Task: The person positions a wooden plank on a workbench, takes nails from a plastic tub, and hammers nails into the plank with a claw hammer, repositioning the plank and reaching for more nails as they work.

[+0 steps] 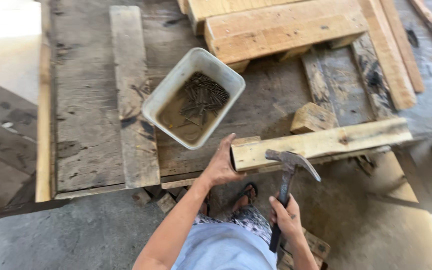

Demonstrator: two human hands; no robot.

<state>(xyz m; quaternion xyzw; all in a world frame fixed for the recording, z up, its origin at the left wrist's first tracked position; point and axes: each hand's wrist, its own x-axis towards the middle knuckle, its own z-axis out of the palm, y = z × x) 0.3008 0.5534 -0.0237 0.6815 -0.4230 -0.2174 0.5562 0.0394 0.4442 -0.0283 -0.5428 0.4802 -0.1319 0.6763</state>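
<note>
The right hand (287, 216) has its fingers wrapped tight around the dark handle of a claw hammer (287, 176), head up, level with the end of a pale wooden plank (321, 143). The left hand (222, 164) clasps that plank's near end, fingers curled against the cut face. The plank lies on a weathered, stained wooden platform (88, 120) over a grey concrete floor (76, 235). Just beyond the left hand sits a white plastic tub (168, 92) of dark nails (203, 97); stacked pale timber (281, 25) lies farther back
</note>
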